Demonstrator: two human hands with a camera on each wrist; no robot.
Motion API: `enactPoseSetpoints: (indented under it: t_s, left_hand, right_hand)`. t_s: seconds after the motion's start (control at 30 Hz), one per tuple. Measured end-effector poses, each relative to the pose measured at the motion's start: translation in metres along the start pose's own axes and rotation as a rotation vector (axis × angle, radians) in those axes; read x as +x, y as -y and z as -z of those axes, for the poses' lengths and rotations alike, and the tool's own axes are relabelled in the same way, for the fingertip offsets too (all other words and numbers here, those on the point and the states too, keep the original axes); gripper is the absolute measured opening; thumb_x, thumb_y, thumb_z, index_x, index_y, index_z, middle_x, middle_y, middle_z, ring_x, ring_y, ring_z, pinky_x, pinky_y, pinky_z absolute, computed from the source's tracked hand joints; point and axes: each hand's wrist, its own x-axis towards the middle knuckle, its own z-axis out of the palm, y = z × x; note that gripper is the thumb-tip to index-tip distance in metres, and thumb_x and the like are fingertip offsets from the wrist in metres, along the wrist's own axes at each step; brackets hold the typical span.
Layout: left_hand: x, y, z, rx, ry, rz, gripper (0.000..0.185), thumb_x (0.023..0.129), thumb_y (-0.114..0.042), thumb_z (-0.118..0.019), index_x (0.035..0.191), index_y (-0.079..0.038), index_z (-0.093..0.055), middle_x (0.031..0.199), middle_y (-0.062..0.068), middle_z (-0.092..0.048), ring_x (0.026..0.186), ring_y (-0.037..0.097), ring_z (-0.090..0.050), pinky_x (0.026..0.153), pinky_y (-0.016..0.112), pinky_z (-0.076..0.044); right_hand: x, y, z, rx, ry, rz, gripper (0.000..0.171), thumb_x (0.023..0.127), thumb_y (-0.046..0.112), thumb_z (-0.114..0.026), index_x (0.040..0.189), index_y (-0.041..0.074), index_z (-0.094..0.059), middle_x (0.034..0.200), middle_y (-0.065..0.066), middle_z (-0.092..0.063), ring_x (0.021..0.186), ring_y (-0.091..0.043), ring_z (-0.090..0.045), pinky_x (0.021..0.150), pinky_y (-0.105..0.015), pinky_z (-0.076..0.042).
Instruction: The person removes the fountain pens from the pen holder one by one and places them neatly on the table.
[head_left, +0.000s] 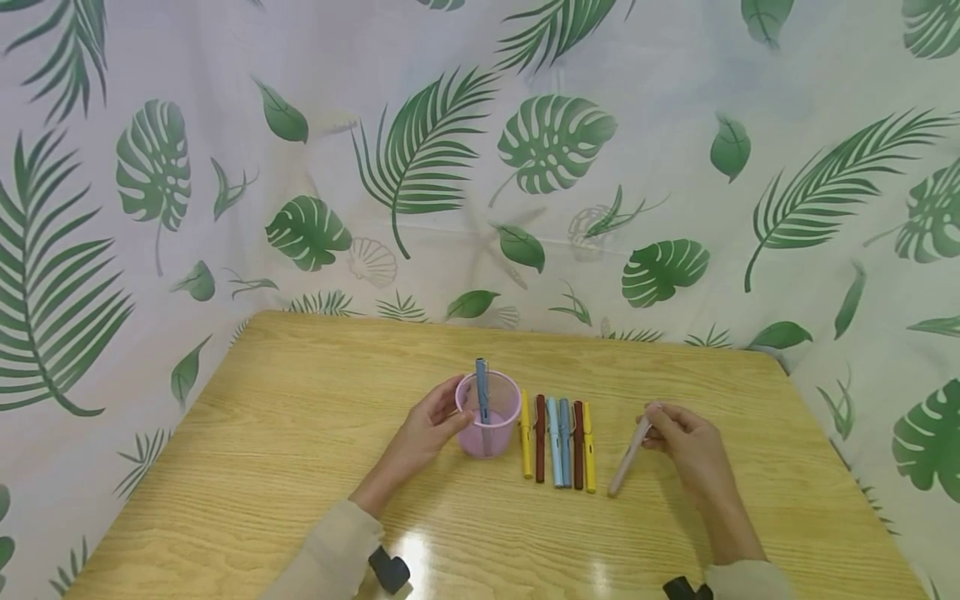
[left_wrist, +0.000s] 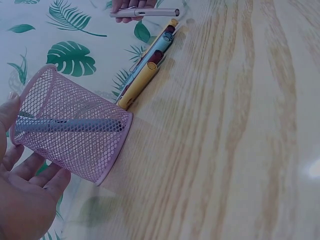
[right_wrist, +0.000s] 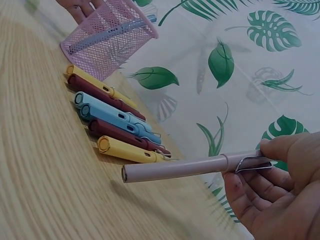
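My left hand [head_left: 432, 422] holds a pink mesh pen cup [head_left: 487, 442] by its left side, thumb near the rim and fingers around the far side. Inside the cup a blue-grey pen [left_wrist: 70, 124] leans upright, its cap above the rim. With thumb and fingers my right hand [head_left: 684, 437] pinches a pale pink pen [right_wrist: 175, 170] by its capped, clipped end; the other end slants down toward the table. Between the hands several pens lie side by side: yellow [head_left: 527, 437], dark red [head_left: 540, 437], light blue [head_left: 555, 442], blue [head_left: 566, 442], dark red and yellow.
The wooden table [head_left: 300, 417] runs back to a white cloth [head_left: 450, 250] printed with green leaves, which hangs behind it and along both sides. Black wrist straps [head_left: 389, 570] show on the forearms near the front.
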Motion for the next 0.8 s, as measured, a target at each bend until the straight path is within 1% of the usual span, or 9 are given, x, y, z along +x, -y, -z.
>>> enactPoseSetpoints:
  t_s: [0.13,0.23,0.37,0.5,0.7,0.8]
  left_hand:
    - [0.0,0.001,-0.001,-0.002,0.003,-0.002,0.063,0.105,-0.009,-0.062,0.158,0.003,-0.032,0.157,0.03,-0.038,0.145,0.044,-0.04,0.119,0.047,-0.037]
    - [0.0,0.001,-0.001,0.002,0.002,0.002,0.063,0.105,-0.009,-0.062,0.159,0.003,-0.032,0.158,0.03,-0.039,0.145,0.043,-0.039,0.119,0.047,-0.036]
    - [-0.001,0.0,-0.002,0.005,0.0,0.009,0.063,0.105,-0.008,-0.062,0.159,0.003,-0.031,0.157,0.03,-0.039,0.145,0.043,-0.039,0.119,0.048,-0.036]
    - [-0.001,0.0,-0.002,0.006,-0.001,0.012,0.063,0.105,-0.008,-0.062,0.159,0.003,-0.031,0.157,0.03,-0.039,0.145,0.044,-0.039,0.12,0.048,-0.036]
    - [-0.001,-0.001,-0.002,0.003,0.006,0.006,0.063,0.105,-0.007,-0.062,0.159,0.003,-0.031,0.157,0.031,-0.038,0.145,0.044,-0.039,0.12,0.047,-0.036]
    - [-0.001,-0.001,-0.003,0.002,0.003,0.005,0.063,0.104,-0.007,-0.062,0.158,0.004,-0.031,0.157,0.031,-0.038,0.145,0.044,-0.039,0.119,0.047,-0.036]
  right_hand:
    - [0.002,-0.003,-0.003,-0.064,0.004,-0.001,0.052,0.106,0.029,-0.061,0.133,-0.015,-0.056,0.101,-0.001,-0.074,0.084,-0.011,-0.07,0.079,-0.025,-0.061]
    - [0.004,-0.006,-0.005,-0.09,0.002,0.0,0.054,0.107,0.029,-0.06,0.135,-0.017,-0.054,0.102,-0.004,-0.073,0.085,-0.011,-0.07,0.08,-0.026,-0.062]
    - [0.007,-0.01,-0.006,-0.137,-0.008,-0.011,0.056,0.107,0.031,-0.059,0.137,-0.016,-0.053,0.103,-0.004,-0.072,0.086,-0.009,-0.069,0.08,-0.027,-0.062]
    - [0.012,-0.013,-0.01,-0.194,-0.026,-0.041,0.056,0.107,0.033,-0.059,0.139,-0.013,-0.054,0.098,-0.003,-0.069,0.085,-0.009,-0.066,0.079,-0.026,-0.062]
    - [0.02,-0.018,-0.016,-0.286,-0.05,-0.066,0.053,0.108,0.033,-0.059,0.137,-0.012,-0.057,0.091,-0.006,-0.067,0.079,-0.009,-0.064,0.073,-0.026,-0.061]
    - [0.023,-0.019,-0.02,-0.307,-0.067,-0.066,0.052,0.106,0.032,-0.061,0.134,-0.012,-0.059,0.087,-0.004,-0.068,0.075,-0.01,-0.064,0.068,-0.025,-0.06]
